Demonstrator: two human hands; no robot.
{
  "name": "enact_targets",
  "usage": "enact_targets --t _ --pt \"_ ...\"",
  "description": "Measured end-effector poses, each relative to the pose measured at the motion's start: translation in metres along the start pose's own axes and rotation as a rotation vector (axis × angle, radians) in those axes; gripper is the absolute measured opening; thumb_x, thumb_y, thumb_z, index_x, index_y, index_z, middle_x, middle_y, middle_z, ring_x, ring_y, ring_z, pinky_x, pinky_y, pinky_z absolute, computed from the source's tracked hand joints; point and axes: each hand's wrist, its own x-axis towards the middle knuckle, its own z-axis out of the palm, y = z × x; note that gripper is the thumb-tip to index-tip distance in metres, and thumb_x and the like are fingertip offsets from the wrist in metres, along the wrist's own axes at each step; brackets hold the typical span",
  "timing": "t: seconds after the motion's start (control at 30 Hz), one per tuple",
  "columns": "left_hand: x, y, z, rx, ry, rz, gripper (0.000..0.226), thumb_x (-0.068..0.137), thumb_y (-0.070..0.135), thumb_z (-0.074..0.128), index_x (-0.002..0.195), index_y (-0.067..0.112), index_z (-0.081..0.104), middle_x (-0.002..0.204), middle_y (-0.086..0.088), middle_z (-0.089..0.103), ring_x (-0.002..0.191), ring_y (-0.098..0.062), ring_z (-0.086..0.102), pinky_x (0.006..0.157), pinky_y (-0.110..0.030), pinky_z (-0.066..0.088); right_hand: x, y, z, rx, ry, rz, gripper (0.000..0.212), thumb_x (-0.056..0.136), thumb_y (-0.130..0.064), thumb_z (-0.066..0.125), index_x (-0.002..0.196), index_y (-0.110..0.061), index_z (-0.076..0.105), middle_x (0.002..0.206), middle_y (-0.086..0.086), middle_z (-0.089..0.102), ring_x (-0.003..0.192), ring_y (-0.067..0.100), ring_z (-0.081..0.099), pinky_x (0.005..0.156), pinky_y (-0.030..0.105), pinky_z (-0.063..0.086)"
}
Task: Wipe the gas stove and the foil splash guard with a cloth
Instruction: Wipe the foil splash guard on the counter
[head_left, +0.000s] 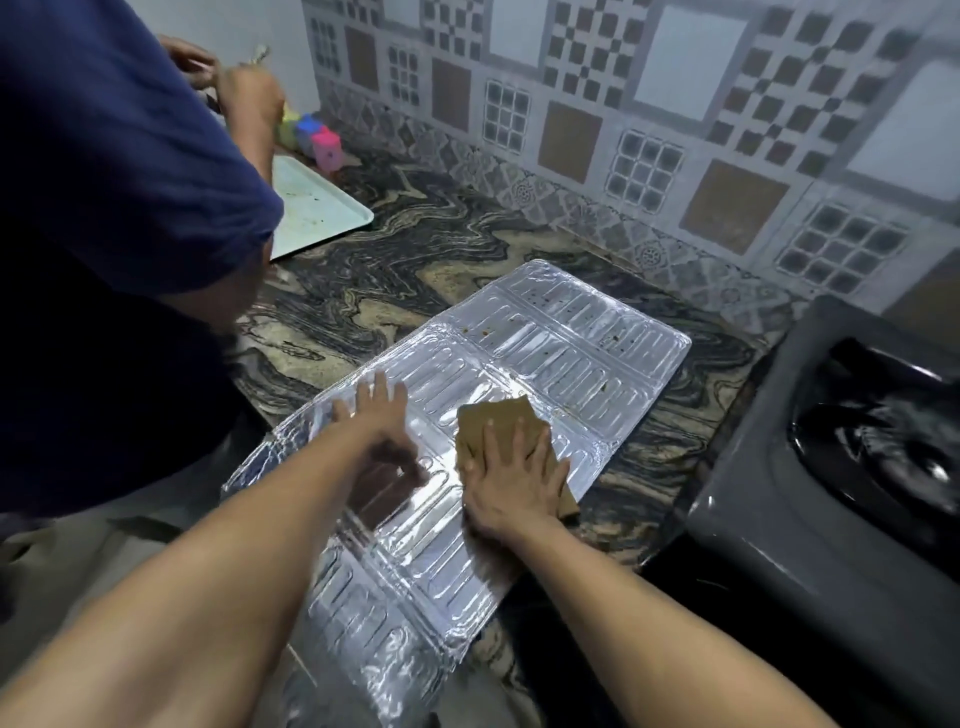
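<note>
Guard (519, 364): laid flat on the counter (405, 228), unfolded in ribbed panels; its near end is seen to hang past the counter edge. Brown specks are seen on the far panels.

Cloth (493, 415): a folded brown square, lying on the guard's middle panel, partly covered by the right hand.

Right hand (511, 480): pressed flat on the cloth, fingers straight and slightly spread; nothing is gripped.

Left hand (376, 415): laid flat on the guard just left of the cloth, fingers straight and spread, so the sheet is pinned.

Stove (831, 467): grey, set at the right, close beside the guard; a black burner well is seen. It is judged not yet wiped in this step.

Handling of the guard: it is judged light, thin and easily creased, with a slick surface likely to slide on the stone. It is best held down by a flat palm, not pinched; the overhanging end could buckle if leaned on. Strokes along the ribs are advised.

Handling of the cloth: soft and limp; it is judged to be well driven by palm pressure alone.

Surface: a dark, swirled stone counter, hard and smooth.

Room: a wall of patterned tiles (675, 130) is seen behind the counter. A pale tray (311, 208) and small coloured containers (311, 137) lie at the far left. A second person in a blue top (114, 208) stands to the left, hands busy near the corner; what is held there cannot be told.
</note>
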Motion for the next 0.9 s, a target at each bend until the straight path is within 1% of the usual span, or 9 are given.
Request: enact_targets --t 0.07,0.2,0.4,0.53,0.57,0.67,0.73,0.8,0.9 --pt "-0.004 -0.001 0.009 0.029 -0.022 0.01 0.155 0.047 0.059 0.087 0.15 0.02 -0.022 0.155 -0.004 -0.033 0.144 -0.035 -0.025 0.111 -0.066 -0.008 -0.008 0.004 0.001 -0.058 0.008 -0.043 0.064 0.097 -0.055 0.012 0.154 -0.034 -0.008 0.162 0.006 -0.016 0.143 0.035 -0.029 0.111 0.062 -0.017" --pt "-0.013 -0.001 0.014 0.015 -0.023 0.053 0.151 0.053 0.055 0.087 0.151 0.019 -0.022 0.156 -0.003 -0.032 0.144 -0.03 -0.025 0.114 -0.06 -0.007 -0.007 0.024 -0.001 -0.115 0.101 -0.085 0.067 0.094 -0.06 0.009 0.154 -0.034 -0.005 0.163 0.004 -0.011 0.145 0.032 -0.026 0.11 0.06 -0.02" --pt "-0.01 -0.006 0.015 0.028 -0.017 0.052 0.152 0.052 0.057 0.086 0.15 0.02 -0.023 0.156 -0.003 -0.032 0.144 -0.03 -0.025 0.113 -0.059 -0.008 0.045 0.038 -0.019 -0.109 0.203 0.212 0.074 0.094 -0.059 0.013 0.156 -0.019 0.002 0.163 0.011 -0.004 0.146 0.034 -0.021 0.111 0.063 -0.015" --pt "-0.01 -0.005 0.019 0.039 -0.017 0.041 0.153 0.049 0.057 0.087 0.151 0.018 -0.02 0.158 -0.005 -0.027 0.145 -0.032 -0.022 0.114 -0.061 -0.004 0.055 0.039 -0.018 -0.136 0.24 0.186 0.074 0.097 -0.05 0.016 0.154 -0.004 0.008 0.163 0.013 0.003 0.149 0.032 -0.012 0.116 0.058 -0.009" --pt "-0.01 -0.003 0.016 0.039 -0.01 0.027 0.152 0.048 0.056 0.088 0.152 0.016 -0.015 0.16 -0.006 -0.022 0.146 -0.034 -0.017 0.114 -0.062 -0.001 0.055 0.038 -0.017 -0.136 0.243 0.161 0.073 0.098 -0.049 0.015 0.154 -0.003 0.008 0.163 0.014 0.005 0.149 0.031 -0.007 0.116 0.057 -0.008" --pt "-0.011 0.004 -0.002 0.067 0.072 -0.046 0.138 0.044 0.063 0.087 0.149 0.008 0.016 0.157 -0.014 0.012 0.144 -0.037 0.013 0.113 -0.061 0.02 0.047 0.027 -0.01 -0.124 0.23 0.083 0.07 0.098 -0.051 0.014 0.155 -0.011 0.003 0.162 0.017 0.003 0.149 0.033 -0.002 0.116 0.058 -0.006" --pt "-0.008 0.005 -0.008 0.028 0.128 -0.094 0.129 0.046 0.066 0.084 0.145 0.009 0.023 0.151 -0.016 0.02 0.141 -0.036 0.018 0.112 -0.058 0.025 0.032 0.017 -0.003 -0.112 0.21 0.061 0.068 0.098 -0.053 0.012 0.155 -0.017 -0.001 0.162 0.016 -0.001 0.149 0.033 -0.005 0.115 0.059 -0.008" --pt "-0.002 0.002 -0.007 0.017 0.146 -0.089 0.138 0.045 0.068 0.083 0.149 0.011 0.013 0.155 -0.017 0.013 0.144 -0.037 0.011 0.114 -0.06 0.017 0.015 0.009 0.002 -0.085 0.184 0.042 0.07 0.097 -0.055 0.01 0.155 -0.019 -0.002 0.162 0.016 -0.005 0.149 0.032 -0.007 0.114 0.06 -0.01" --pt "0.006 -0.002 -0.003 -0.032 0.087 -0.064 0.152 0.049 0.061 0.086 0.152 0.01 -0.013 0.16 -0.015 -0.019 0.146 -0.037 -0.015 0.116 -0.061 -0.002 -0.003 0.006 0.004 -0.089 0.185 0.008 0.072 0.096 -0.056 0.011 0.156 -0.017 0.001 0.162 0.017 -0.002 0.149 0.032 -0.003 0.115 0.059 -0.008"
